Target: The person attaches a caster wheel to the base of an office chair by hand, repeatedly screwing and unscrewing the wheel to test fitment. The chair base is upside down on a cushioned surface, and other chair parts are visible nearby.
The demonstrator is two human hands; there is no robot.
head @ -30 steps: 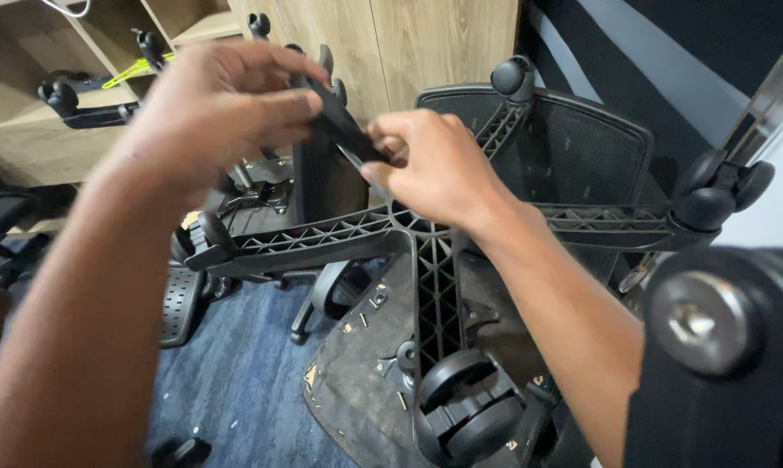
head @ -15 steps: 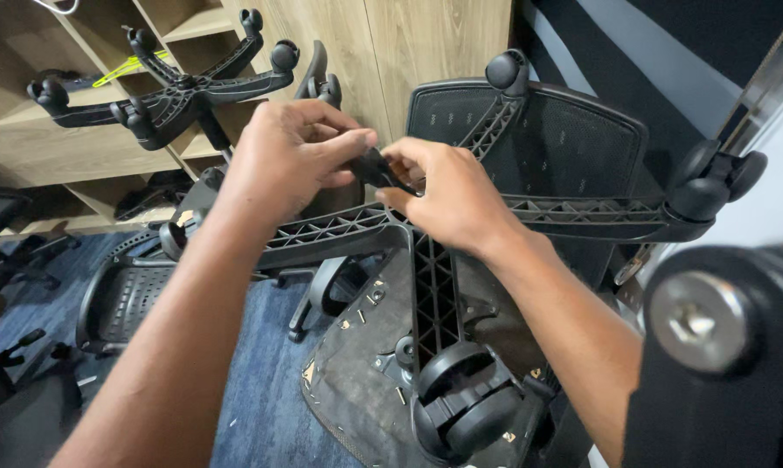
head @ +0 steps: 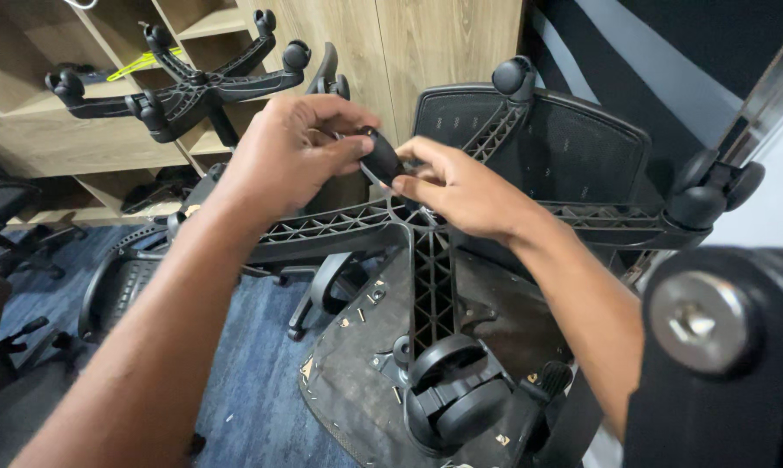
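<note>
Your left hand (head: 292,152) and right hand (head: 456,186) both pinch a small black part (head: 379,159) above the hub of the upturned chair base (head: 426,277); a caster (head: 456,399) sits at six o'clock.

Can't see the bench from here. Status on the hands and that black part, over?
Left hand and right hand both pinch small black part above hub of upturned chair base. Nothing between hands and hub.
</note>
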